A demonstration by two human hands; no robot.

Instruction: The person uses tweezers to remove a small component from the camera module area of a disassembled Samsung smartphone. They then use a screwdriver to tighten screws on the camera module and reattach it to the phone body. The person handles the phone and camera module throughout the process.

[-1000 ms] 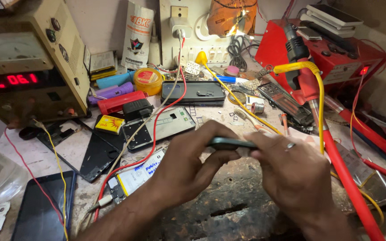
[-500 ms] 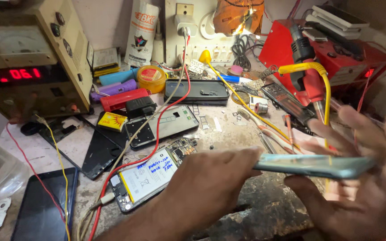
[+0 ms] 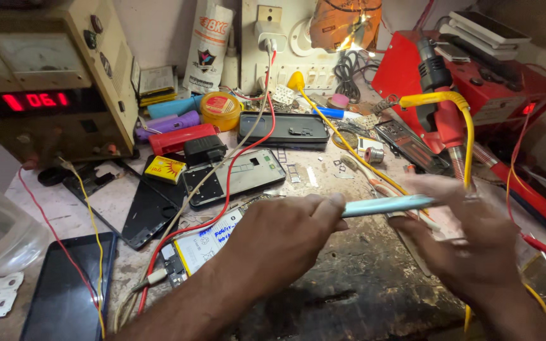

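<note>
I hold a thin light-blue phone (image 3: 387, 205) edge-on between both hands, above the dark worn middle of the bench. My left hand (image 3: 282, 237) pinches its left end with the fingertips. My right hand (image 3: 469, 237) is blurred and wraps its right end from below and behind. An opened phone body (image 3: 200, 243) with a white battery lies just left of my left wrist, with a red wire (image 3: 222, 205) running over it.
A bench power supply (image 3: 45, 82) with a red display stands at the back left. Phone frames (image 3: 235, 177), a dark screen (image 3: 64, 290), a black tray (image 3: 282, 129), a yellow tin (image 3: 220, 110) and small parts litter the bench. A red station (image 3: 475, 82) with a yellow cable stands at right.
The blue phone has gone from level in front of me out to the right and now sits centre-right. My left hand has come back onto its left end.
</note>
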